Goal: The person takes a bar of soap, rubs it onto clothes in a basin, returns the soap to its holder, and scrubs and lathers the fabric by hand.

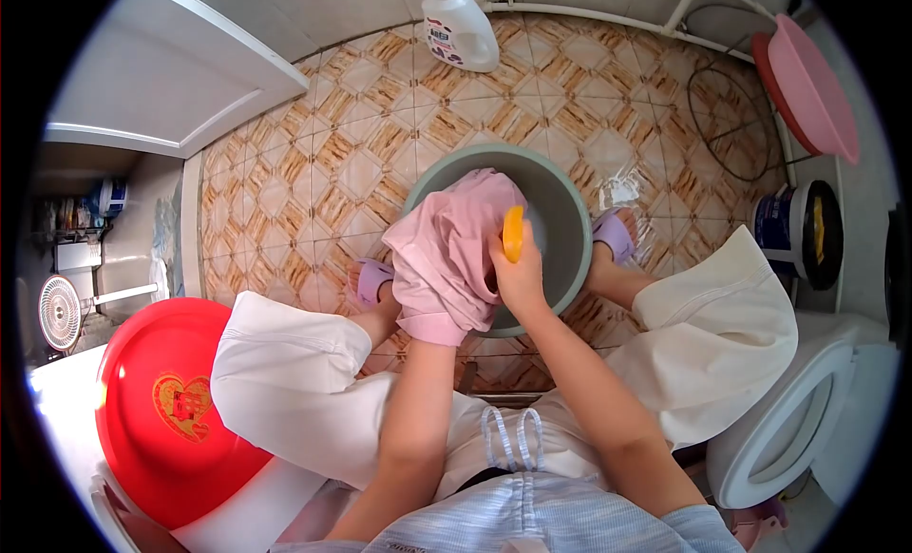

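Pink cloth (451, 244) hangs over the nine-o'clock rim of the basin (562, 225); I judge it soft, limp, best held by its six-o'clock hem (432, 328). I see the right hand (520, 276) gripping a yellow tool (513, 234); cloth hides the left hand, so its grip I cannot tell.

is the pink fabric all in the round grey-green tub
Partly out: from above, the pink fabric covers the left rim of the grey-green tub and extends past it.
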`<state>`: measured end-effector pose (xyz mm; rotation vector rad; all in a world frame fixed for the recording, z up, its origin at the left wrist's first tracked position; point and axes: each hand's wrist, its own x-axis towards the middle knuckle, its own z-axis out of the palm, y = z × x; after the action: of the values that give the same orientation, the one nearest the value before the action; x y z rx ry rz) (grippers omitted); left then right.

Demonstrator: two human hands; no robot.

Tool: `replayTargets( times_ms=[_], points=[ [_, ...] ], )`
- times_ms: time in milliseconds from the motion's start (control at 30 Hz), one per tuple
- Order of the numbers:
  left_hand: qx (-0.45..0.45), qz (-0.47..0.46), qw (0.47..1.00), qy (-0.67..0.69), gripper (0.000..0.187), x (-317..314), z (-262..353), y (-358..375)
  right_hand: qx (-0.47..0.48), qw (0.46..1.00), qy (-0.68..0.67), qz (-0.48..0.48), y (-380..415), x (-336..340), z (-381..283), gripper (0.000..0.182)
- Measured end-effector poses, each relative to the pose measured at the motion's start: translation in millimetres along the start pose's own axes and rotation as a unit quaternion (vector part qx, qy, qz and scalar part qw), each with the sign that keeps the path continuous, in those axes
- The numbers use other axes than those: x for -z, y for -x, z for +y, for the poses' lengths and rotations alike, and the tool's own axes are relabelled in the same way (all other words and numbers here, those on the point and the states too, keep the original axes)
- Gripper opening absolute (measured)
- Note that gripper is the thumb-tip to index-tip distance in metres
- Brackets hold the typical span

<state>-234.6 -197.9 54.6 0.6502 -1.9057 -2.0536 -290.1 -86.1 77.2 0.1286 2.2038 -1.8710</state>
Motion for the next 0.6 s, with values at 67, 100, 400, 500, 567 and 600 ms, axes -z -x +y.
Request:
replayTargets(
  times_ms=[67, 100, 400, 500, 567, 600],
  points=[
    [-0.022, -0.006, 0.998, -0.061, 0.038, -10.3, -3.3, 2.3, 0.076, 0.988, 0.137, 0.012, 0.8, -13.9, -6.8, 0.034],
    [-0.032, -0.011, 0.995, -0.089, 0.038, -11.5, -3.8, 3.4, 0.147, 0.952, 0.267, 0.025, 4.0, -20.8, -10.0, 0.037],
    [-0.026, -0.012, 0.993, -0.117, 0.032, -22.6, -8.4, 6.1, 0.201, 0.939, 0.265, 0.083, -27.4, -15.8, 1.4, 0.047],
    [0.139, 0.057, 0.980, 0.133, 0.025, -39.5, 38.8, 1.9, 0.000, 0.984, 0.171, -0.047, -7.1, -6.9, -23.1, 0.053],
    [0.130, 0.060, 0.976, 0.166, 0.024, -43.5, 42.5, -2.8, 0.314, 0.914, 0.226, -0.121, 11.3, -15.3, -18.8, 0.050],
    [0.125, 0.060, 0.974, 0.181, 0.024, -44.3, 43.6, -5.2, 0.324, 0.911, 0.236, -0.095, 6.2, -19.9, -9.7, 0.046]
  ],
)
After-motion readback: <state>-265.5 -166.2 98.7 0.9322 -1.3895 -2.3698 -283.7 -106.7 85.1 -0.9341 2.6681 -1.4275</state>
